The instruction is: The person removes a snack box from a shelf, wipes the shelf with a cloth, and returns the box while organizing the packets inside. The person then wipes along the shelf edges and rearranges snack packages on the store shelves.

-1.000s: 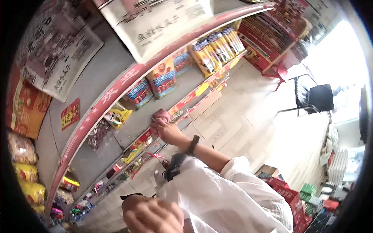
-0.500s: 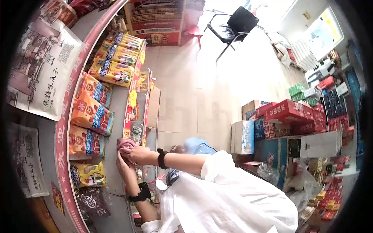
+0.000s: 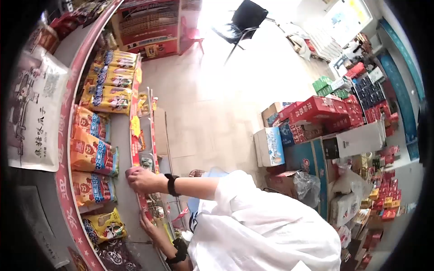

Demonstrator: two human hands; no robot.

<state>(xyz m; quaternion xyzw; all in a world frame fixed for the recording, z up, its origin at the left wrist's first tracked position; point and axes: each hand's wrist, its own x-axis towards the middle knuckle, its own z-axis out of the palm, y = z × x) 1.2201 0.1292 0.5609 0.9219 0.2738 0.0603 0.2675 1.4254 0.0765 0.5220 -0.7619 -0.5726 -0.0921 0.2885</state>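
Observation:
My right hand (image 3: 148, 181) is closed around a bunched pink cloth (image 3: 132, 172). The cloth is mostly covered by the fingers and sits at the front edge of the grey shelf (image 3: 125, 149). Lower in the view, my left hand (image 3: 153, 227) rests at the red-and-yellow edge strip (image 3: 135, 118) of the same shelf, its fingers stretched out and holding nothing. Orange-and-blue snack bags (image 3: 94, 151) lie on the shelf beside the right hand. A yellow snack bag (image 3: 105, 226) is nearest the left hand.
More yellow snack packs (image 3: 108, 98) lie farther along the shelf. A lower shelf (image 3: 151, 131) with small packets sticks out below. Across the tiled floor (image 3: 203, 117) stand stacked red boxes (image 3: 318, 110), a white-and-blue carton (image 3: 270, 147) and a black chair (image 3: 244, 22).
My hands have separated: the left has let go of the cloth and moved down along the shelf edge. The right keeps the cloth. The whole view has shifted left.

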